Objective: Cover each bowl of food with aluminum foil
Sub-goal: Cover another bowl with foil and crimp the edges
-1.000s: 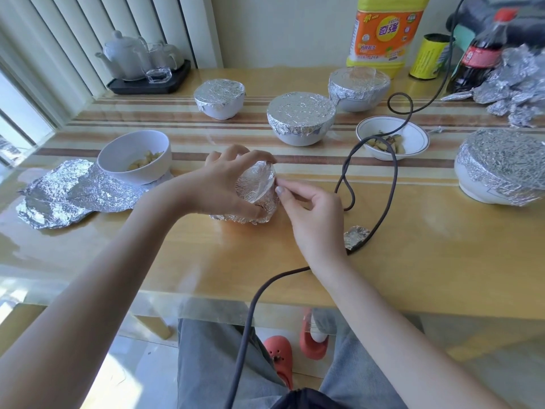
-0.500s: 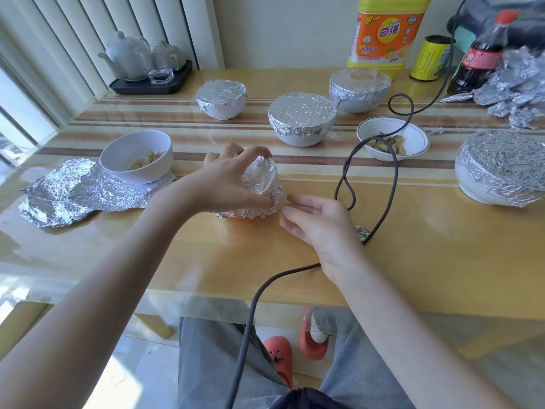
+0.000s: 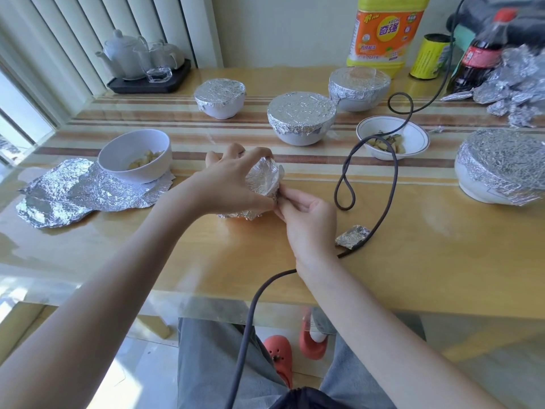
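A small foil-wrapped bowl point(image 3: 263, 184) sits tilted at the table's middle. My left hand point(image 3: 233, 181) grips it from the left and over the top. My right hand point(image 3: 306, 214) pinches the foil at its lower right edge. An uncovered white bowl point(image 3: 135, 156) with food stands on a loose foil sheet point(image 3: 67, 196) at the left. A shallow uncovered dish point(image 3: 393, 141) with food is at the right. Foil-covered bowls stand behind: one at back left point(image 3: 219, 97), one in the middle point(image 3: 301, 118), one further back point(image 3: 359, 87), and a large one at the right edge point(image 3: 501, 166).
A dark cable point(image 3: 368, 178) loops over the table and the dish. A foil scrap point(image 3: 352, 237) lies beside it. Crumpled foil point(image 3: 513, 90), a cola bottle point(image 3: 480, 54), a yellow can point(image 3: 431, 57) and a detergent jug point(image 3: 383, 33) stand at the back right, a tea set point(image 3: 144, 66) at back left.
My right hand drew back from the wrapped bowl, then came in again and now pinches the foil at its lower right. My left hand kept its grip on the bowl.
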A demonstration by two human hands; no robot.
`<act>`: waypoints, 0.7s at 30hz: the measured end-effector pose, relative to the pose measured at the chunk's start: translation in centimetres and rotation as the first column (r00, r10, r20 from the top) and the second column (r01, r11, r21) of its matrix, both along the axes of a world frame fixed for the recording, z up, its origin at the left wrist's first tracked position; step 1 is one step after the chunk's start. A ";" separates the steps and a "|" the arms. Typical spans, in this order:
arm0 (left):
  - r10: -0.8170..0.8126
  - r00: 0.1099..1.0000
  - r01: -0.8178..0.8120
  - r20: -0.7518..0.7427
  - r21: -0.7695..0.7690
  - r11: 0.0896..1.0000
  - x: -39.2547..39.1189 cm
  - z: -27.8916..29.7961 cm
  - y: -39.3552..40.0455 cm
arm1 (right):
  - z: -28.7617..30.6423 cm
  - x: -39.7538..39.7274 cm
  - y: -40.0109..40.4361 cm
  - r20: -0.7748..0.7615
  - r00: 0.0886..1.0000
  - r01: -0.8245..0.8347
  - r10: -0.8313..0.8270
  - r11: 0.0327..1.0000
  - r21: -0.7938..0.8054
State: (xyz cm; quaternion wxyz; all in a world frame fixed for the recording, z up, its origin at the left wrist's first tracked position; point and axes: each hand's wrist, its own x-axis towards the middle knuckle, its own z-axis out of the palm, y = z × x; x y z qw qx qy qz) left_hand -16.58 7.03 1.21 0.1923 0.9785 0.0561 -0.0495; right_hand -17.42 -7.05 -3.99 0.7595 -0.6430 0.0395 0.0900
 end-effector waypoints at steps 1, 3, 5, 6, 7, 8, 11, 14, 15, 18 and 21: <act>0.008 1.000 -0.008 0.000 0.002 1.000 0.0 0.0 0.0 | -0.2 -0.2 0.0 0.025 0.999 -0.030 0.032 0.997 -0.078; 0.021 1.000 -0.021 -0.012 -0.005 1.000 0.0 0.1 0.0 | -0.3 -0.3 -0.3 0.033 0.996 -0.070 0.077 0.983 -0.172; 0.037 0.999 -0.038 -0.020 -0.013 0.999 -0.1 0.1 0.0 | -0.2 0.1 -0.6 0.029 0.994 -0.098 0.105 0.980 -0.173; 0.042 0.999 -0.042 -0.020 0.001 0.999 -0.1 0.1 -0.1 | -0.2 0.4 -0.8 0.045 0.993 -0.097 0.107 0.979 -0.178; 0.042 0.999 -0.041 -0.019 0.024 0.999 -0.1 0.1 -0.3 | -0.1 0.5 -0.9 0.073 0.992 -0.088 0.104 0.977 -0.194; 0.040 0.999 -0.039 -0.020 0.049 0.998 -0.2 0.1 -0.5 | 0.0 0.7 -1.0 0.108 0.989 -0.076 0.102 0.973 -0.218; 0.047 0.998 -0.044 -0.032 0.078 0.996 -0.1 0.2 -0.9 | -0.1 0.8 -0.6 0.190 0.966 -0.129 0.174 0.965 -0.229; 0.061 0.997 -0.057 -0.047 0.075 0.996 -0.1 0.3 -0.8 | -0.2 1.1 -0.1 0.172 0.955 -0.207 0.243 0.957 -0.203; 0.064 0.997 -0.060 -0.050 0.077 0.995 0.0 0.2 -0.8 | -0.2 1.3 -0.2 0.164 0.952 -0.222 0.256 0.954 -0.203; 0.070 0.996 -0.064 -0.060 0.101 0.993 0.1 0.1 -1.0 | -0.1 2.5 -0.8 0.133 0.948 -0.257 0.290 0.941 -0.220; 0.075 0.994 -0.065 -0.078 0.119 0.991 0.3 0.2 -1.1 | 0.3 2.9 -0.8 0.129 0.935 -0.298 0.329 0.930 -0.216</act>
